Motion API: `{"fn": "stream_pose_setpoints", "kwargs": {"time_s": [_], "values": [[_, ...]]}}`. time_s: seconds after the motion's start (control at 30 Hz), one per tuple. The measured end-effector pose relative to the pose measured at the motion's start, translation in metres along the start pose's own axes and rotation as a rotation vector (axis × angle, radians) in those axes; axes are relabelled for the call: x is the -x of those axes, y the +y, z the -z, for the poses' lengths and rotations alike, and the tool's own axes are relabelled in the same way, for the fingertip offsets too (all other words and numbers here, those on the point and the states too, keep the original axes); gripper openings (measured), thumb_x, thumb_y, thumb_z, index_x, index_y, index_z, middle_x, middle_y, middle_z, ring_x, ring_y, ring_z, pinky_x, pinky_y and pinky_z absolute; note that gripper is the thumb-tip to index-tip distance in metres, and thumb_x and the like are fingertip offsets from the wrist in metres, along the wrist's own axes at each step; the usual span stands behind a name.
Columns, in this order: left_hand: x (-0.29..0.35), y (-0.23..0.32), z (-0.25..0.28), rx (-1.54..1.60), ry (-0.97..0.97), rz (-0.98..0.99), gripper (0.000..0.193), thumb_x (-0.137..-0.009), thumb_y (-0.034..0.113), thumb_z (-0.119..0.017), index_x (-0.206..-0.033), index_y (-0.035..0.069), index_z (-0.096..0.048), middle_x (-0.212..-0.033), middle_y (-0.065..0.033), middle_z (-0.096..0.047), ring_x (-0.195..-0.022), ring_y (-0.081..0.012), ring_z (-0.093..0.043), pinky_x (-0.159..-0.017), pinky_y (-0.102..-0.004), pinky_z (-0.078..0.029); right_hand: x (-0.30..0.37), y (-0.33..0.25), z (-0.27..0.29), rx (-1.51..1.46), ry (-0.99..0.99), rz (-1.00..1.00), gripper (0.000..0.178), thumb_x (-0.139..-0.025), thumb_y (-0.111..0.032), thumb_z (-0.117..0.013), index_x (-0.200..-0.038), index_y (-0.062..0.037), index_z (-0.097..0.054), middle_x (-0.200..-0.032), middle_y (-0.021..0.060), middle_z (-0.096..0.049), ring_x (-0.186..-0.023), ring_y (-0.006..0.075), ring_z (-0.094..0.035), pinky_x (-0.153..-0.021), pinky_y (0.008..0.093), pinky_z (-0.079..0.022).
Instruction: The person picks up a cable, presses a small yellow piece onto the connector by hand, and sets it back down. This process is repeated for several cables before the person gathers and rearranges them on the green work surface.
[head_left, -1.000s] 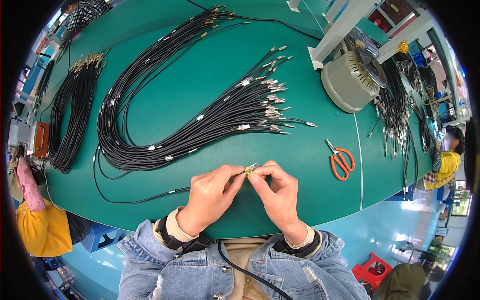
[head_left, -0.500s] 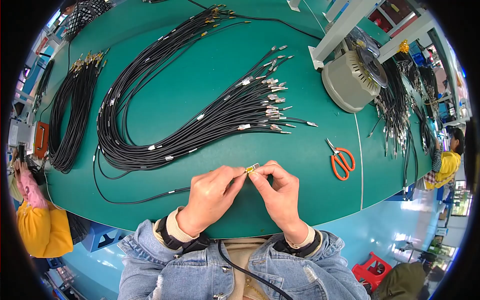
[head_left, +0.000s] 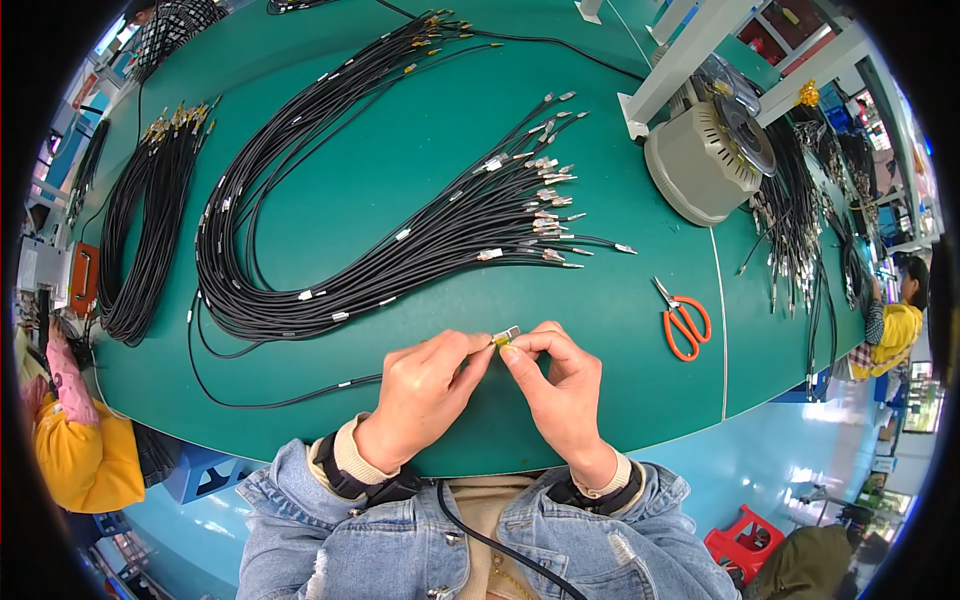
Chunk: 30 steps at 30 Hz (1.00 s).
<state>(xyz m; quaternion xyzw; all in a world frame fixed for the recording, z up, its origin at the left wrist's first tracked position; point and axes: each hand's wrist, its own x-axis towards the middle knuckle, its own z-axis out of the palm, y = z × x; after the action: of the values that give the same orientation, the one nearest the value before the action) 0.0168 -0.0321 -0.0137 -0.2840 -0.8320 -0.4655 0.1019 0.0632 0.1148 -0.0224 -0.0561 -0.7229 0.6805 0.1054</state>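
In front of me, my left hand (head_left: 425,388) pinches the end of a black cable (head_left: 290,404) that trails off to the left and joins the big bundle. At that end sits a small connector (head_left: 508,337), metallic with a yellow part. My right hand (head_left: 558,385) is closed on the connector, thumb and forefinger pressed to it. The two hands' fingertips nearly meet there. A large curved bundle of black cables (head_left: 225,265) lies beyond, its silvery connector ends pointing right and its gold-coloured ends at the far side.
Scissors with orange handles (head_left: 684,322) lie to the right. Another coiled cable bundle (head_left: 160,230) rests at the left. A grey machine housing (head_left: 700,165) stands at the back right beside a white post (head_left: 680,70); more hanging cables (head_left: 785,220) lie beyond. Co-workers sit on both sides.
My hands stay almost in place, with the connector slightly turned between the fingertips. A co-worker at the far left has moved an arm.
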Motion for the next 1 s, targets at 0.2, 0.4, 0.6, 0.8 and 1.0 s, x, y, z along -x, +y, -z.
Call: {"fn": "stream_pose_setpoints", "kwargs": {"time_s": [0.2, 0.4, 0.6, 0.8, 1.0], "values": [[-0.0001, -0.0006, -0.0001, -0.017, 0.001, -0.013, 0.016, -0.074, 0.002, -0.072, -0.084, 0.005, -0.06, -0.071, -0.0052, -0.062, -0.056, -0.0206, -0.062, -0.047, -0.0298, -0.048, -0.0004, 0.0012, -0.0007, -0.002, 0.002, 0.007, 0.005, -0.082, 0.003, -0.065, -0.087, 0.0043, -0.064, -0.076, 0.0025, -0.055, -0.072, 0.0098, -0.047, -0.068, 0.0228, -0.04], [-0.0011, -0.002, 0.0003, -0.022, 0.011, -0.057, 0.015, -0.074, -0.001, -0.073, -0.084, 0.002, -0.062, -0.071, -0.0068, -0.065, -0.047, -0.0119, -0.057, -0.041, -0.0229, -0.043, -0.0012, -0.0022, -0.0012, 0.031, 0.012, -0.021, 0.004, -0.082, 0.002, -0.065, -0.086, 0.0044, -0.064, -0.076, 0.0024, -0.056, -0.071, 0.0097, -0.048, -0.069, 0.0232, -0.041], [-0.0011, -0.0015, -0.0002, -0.021, 0.019, -0.059, 0.016, -0.074, -0.001, -0.073, -0.084, 0.002, -0.062, -0.07, -0.0069, -0.065, -0.047, -0.0123, -0.056, -0.042, -0.0235, -0.042, -0.0014, -0.0024, -0.0012, 0.043, 0.016, -0.028, 0.004, -0.083, 0.002, -0.066, -0.085, 0.0042, -0.064, -0.075, 0.0021, -0.055, -0.071, 0.0095, -0.047, -0.07, 0.0233, -0.041], [-0.0013, 0.0003, -0.0003, -0.029, 0.018, -0.044, 0.017, -0.074, -0.001, -0.073, -0.087, 0.003, -0.063, -0.07, -0.0062, -0.064, -0.047, -0.0124, -0.056, -0.042, -0.0239, -0.043, -0.0017, -0.0003, -0.0012, 0.029, 0.021, -0.018, 0.004, -0.083, 0.002, -0.066, -0.085, 0.0039, -0.064, -0.074, 0.0016, -0.054, -0.071, 0.0093, -0.047, -0.067, 0.023, -0.04], [-0.0013, -0.004, 0.0031, -0.088, -0.048, -0.145, 0.024, -0.074, -0.003, -0.071, -0.096, 0.004, -0.066, -0.069, -0.006, -0.064, -0.048, -0.0141, -0.056, -0.043, -0.0246, -0.043, -0.0014, -0.003, -0.0009, 0.012, 0.02, -0.057, 0.004, -0.083, 0.002, -0.065, -0.085, 0.0039, -0.064, -0.074, 0.0011, -0.054, -0.071, 0.0088, -0.047, -0.067, 0.0226, -0.04]]}}
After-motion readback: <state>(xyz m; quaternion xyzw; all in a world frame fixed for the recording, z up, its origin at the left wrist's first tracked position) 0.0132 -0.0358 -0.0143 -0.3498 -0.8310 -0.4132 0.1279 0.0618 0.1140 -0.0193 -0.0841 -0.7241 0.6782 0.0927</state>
